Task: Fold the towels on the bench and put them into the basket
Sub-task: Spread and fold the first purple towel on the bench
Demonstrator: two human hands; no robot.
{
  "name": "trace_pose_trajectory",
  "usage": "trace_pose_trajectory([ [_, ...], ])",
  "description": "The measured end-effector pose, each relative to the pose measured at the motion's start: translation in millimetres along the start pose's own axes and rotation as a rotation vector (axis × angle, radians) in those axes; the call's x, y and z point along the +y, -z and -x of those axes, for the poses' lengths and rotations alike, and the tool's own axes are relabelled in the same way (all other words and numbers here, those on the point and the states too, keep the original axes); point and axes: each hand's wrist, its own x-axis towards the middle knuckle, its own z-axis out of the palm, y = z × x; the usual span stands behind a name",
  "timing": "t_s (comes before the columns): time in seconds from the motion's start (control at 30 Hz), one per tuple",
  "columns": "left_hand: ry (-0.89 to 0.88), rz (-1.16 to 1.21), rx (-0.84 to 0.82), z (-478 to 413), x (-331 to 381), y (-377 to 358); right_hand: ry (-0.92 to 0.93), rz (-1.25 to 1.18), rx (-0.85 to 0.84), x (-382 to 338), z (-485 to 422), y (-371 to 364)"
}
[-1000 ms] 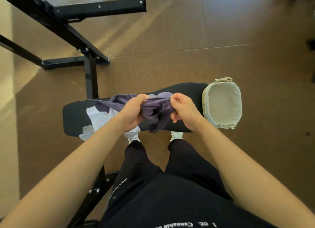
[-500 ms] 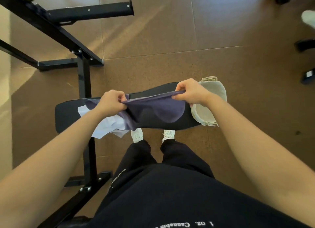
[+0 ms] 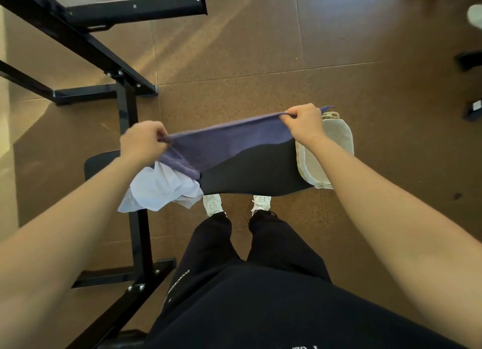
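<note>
A purple towel (image 3: pixel 224 142) is stretched out above the black padded bench (image 3: pixel 255 171). My left hand (image 3: pixel 142 141) pinches its left corner and my right hand (image 3: pixel 303 124) pinches its right corner, so the top edge runs taut between them. The lower part of the towel hangs down onto the bench. A pale white towel (image 3: pixel 161 189) lies crumpled on the left part of the bench, under my left forearm, with one end drooping over the near edge. The beige fabric basket (image 3: pixel 336 145) stands on the right end of the bench, partly hidden by my right hand and wrist.
A black steel rack frame (image 3: pixel 104 59) stands on the floor to the left and behind the bench. My legs and white shoes (image 3: pixel 236 203) are close to the bench's near edge. Brown floor surrounds the bench. Dark objects sit at the far right edge.
My hands have moved apart and upward, and the bunched purple towel has been drawn out into a flat sheet. My right hand now sits over the basket's left rim.
</note>
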Motion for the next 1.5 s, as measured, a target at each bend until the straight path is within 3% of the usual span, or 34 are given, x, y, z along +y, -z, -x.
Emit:
trace_pose_trajectory([
  [0.17, 0.122, 0.016, 0.361, -19.8, -13.6, 4.0, 0.043, -0.051, 0.2, -4.2, -7.5, -1.4],
  [0.3, 0.121, 0.132, 0.46, -10.9, -28.5, -30.2, 0.02, -0.153, 0.322, 6.4, 4.9, -12.7],
  [0.5, 0.151, 0.097, 0.134, 16.8, -55.0, -148.2, -0.102, -0.115, 0.222, 75.7, 44.3, -87.8],
  [0.63, 0.235, -0.014, -0.118, 7.6, -82.7, -228.1, -0.304, -0.103, -0.125, 121.9, 53.8, -148.6],
  [0.77, 0.336, -0.059, -0.539, -5.6, -99.7, -289.6, -0.54, -0.097, -0.486, 161.0, 45.1, -206.5],
  [0.83, 0.387, -0.111, -0.623, -13.3, -98.7, -305.7, -0.638, 0.013, -0.65, 174.5, 36.8, -227.9],
  [0.9, 0.349, -0.13, -0.521, -21.2, -90.5, -315.7, -0.576, 0.17, -0.708, 179.9, 24.1, -244.2],
  [1.07, 0.04, 0.046, -0.291, -47.8, -56.4, -346.4, -0.282, 0.279, -0.486, 176.6, -12.9, -284.8],
  [1.2, -0.165, -0.107, -0.371, -59.9, -43.9, -373.0, -0.053, 0.452, -0.436, 161.4, -31.6, -320.6],
  [1.4, -0.125, -0.193, -0.495, -67.8, -56.5, -383.6, 0.118, 0.614, -0.534, 146.4, -50.4, -359.1],
  [1.5, -0.108, -0.099, -0.451, -66.3, -65.3, -372.9, 0.127, 0.655, -0.539, 143.8, -56.8, -369.1],
])
